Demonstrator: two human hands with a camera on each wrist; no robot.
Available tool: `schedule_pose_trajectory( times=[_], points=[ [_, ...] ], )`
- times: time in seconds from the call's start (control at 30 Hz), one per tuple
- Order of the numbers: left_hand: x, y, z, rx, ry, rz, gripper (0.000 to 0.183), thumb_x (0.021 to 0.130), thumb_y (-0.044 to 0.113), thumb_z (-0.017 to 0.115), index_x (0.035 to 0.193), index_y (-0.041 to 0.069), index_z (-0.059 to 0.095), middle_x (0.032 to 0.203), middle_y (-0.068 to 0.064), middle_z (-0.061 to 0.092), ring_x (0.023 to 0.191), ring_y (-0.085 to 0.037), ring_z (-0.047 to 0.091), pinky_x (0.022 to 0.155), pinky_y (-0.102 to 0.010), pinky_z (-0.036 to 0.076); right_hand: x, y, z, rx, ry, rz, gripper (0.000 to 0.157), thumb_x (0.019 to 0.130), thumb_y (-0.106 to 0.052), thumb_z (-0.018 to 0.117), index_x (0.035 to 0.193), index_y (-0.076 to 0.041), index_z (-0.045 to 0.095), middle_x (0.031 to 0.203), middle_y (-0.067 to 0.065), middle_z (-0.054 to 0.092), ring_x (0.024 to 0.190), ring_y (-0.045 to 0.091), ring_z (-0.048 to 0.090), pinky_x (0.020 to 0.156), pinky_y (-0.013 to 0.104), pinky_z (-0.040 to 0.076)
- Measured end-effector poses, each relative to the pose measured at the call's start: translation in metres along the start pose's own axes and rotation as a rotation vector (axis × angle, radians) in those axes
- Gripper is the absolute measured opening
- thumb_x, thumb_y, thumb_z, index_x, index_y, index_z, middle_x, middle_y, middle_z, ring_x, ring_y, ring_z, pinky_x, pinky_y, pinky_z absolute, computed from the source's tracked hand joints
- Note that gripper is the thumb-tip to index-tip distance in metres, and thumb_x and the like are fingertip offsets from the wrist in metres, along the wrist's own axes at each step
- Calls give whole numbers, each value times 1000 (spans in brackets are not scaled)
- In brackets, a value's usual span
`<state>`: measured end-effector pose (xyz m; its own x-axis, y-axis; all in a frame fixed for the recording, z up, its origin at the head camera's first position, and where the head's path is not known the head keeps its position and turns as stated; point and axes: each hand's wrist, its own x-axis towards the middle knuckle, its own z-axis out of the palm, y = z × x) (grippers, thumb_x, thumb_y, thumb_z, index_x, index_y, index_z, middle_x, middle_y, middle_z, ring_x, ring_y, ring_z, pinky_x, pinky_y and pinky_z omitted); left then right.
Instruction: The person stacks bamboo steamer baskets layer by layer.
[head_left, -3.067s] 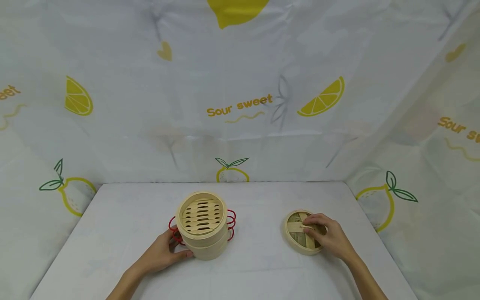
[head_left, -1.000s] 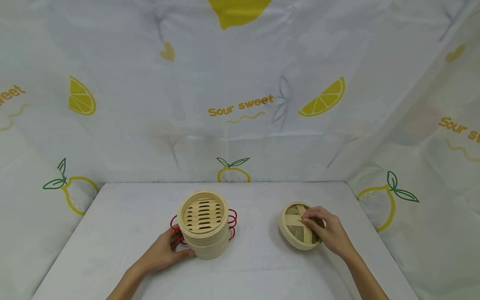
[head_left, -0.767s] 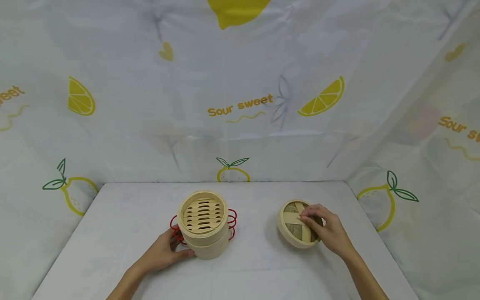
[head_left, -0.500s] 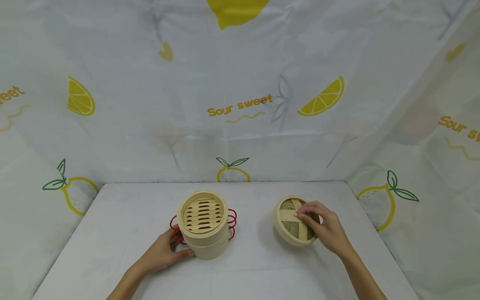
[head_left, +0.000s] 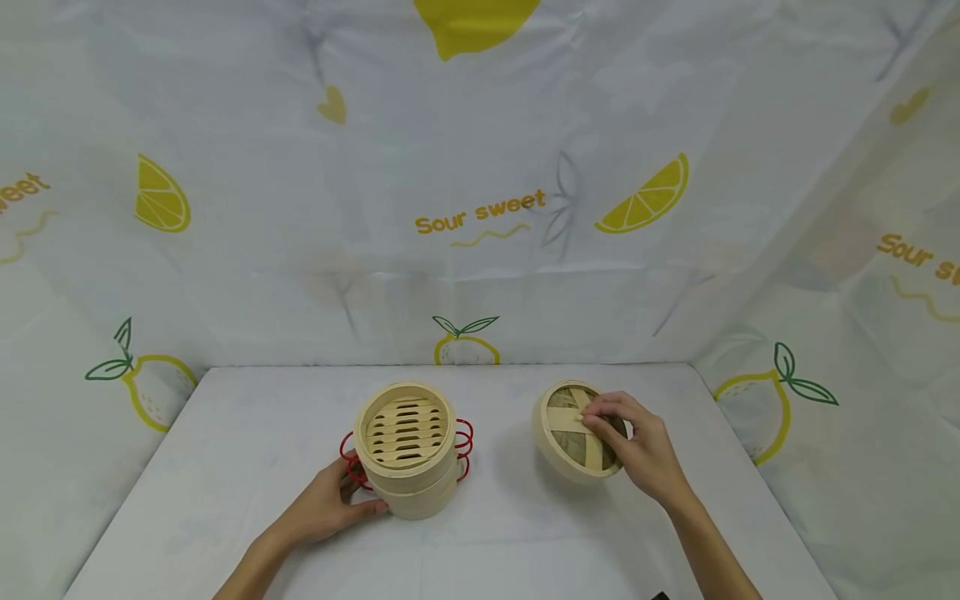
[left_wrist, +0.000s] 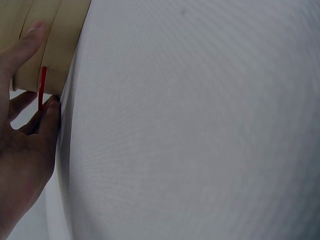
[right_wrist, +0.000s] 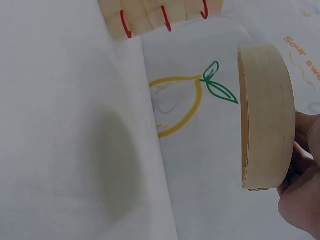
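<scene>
A stacked bamboo steamer [head_left: 412,492] with red loop handles [head_left: 465,433] stands upright on the white table, its slatted top tier uncovered. My left hand [head_left: 322,504] holds its near left side; in the left wrist view the thumb lies along the wall [left_wrist: 62,45], with the other fingers around by a red handle. My right hand [head_left: 641,446] pinches the small knob on top of the woven bamboo lid [head_left: 562,419]. The lid hangs tilted above the table, to the right of the steamer. In the right wrist view the lid's rim [right_wrist: 270,115] shows side-on, its shadow below on the cloth.
White cloth covers the table [head_left: 480,558]. A lemon-printed curtain [head_left: 480,292] rises behind it and on both sides. A small dark object [head_left: 660,596] peeks in at the bottom edge beside my right forearm.
My right hand has lifted the lid off the table and moved it left and away from me, toward the steamer. My left hand and the steamer have stayed in place.
</scene>
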<state>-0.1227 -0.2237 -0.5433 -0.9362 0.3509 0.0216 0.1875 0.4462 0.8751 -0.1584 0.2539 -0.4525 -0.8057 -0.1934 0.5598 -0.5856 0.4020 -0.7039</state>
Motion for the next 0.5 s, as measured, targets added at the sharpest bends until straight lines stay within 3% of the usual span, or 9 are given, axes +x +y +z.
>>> schedule_pose_trajectory(
  times=[0.13,0.37,0.5],
  points=[
    [0,1,0,8,2,2,82,88,39,93,152,9,52,136,-3,71,128,-1,64,119,-30,55,5,-6,5,23,7,-17,25,93,16,74,100,-7,79,106,12,74,115,-3,64,102,3,52],
    [0,3,0,15,7,8,82,87,38,93,151,7,53,135,-3,71,127,-1,65,119,-30,56,14,-15,15,56,17,-40,25,93,15,73,100,-8,79,105,12,73,110,-2,65,98,5,53],
    [0,2,1,15,10,18,81,87,38,93,150,6,53,135,-4,72,126,0,64,118,-25,56,18,-20,20,72,20,-36,24,93,15,74,100,-7,79,105,12,74,111,-1,65,100,5,53]
  ],
)
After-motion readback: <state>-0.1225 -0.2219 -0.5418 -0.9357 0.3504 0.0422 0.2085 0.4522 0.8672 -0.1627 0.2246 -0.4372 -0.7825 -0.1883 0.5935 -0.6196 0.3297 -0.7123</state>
